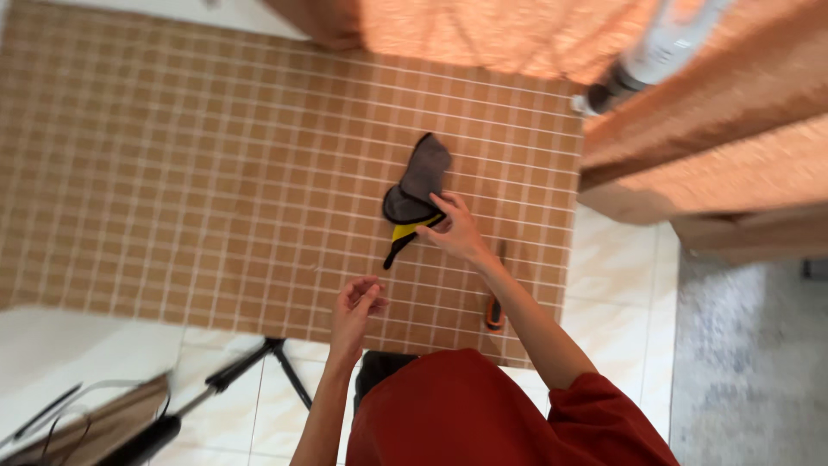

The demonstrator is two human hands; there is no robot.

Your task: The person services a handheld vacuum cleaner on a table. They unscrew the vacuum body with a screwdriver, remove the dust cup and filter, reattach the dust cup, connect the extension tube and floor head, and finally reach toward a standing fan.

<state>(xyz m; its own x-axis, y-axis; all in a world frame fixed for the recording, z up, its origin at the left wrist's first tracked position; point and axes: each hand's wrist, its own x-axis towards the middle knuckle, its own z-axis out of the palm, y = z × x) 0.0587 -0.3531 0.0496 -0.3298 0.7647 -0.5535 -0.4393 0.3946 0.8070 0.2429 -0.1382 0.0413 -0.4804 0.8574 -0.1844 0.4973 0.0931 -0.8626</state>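
My right hand (454, 229) grips a grey and yellow cloth (414, 188) and holds it above the brown gridded mat (172, 190). The cloth hangs folded, grey above and a yellow strip with a black edge below. My left hand (354, 308) hovers lower and to the left of it, fingers loosely curled, holding nothing. My red sleeve and clothing fill the bottom of the view.
A small orange-handled tool (494, 312) lies on the mat by my right forearm. A black tripod (216, 388) stands on the white tiles at lower left. Wooden furniture (707, 147) and a blurred spray bottle (655, 52) are at upper right.
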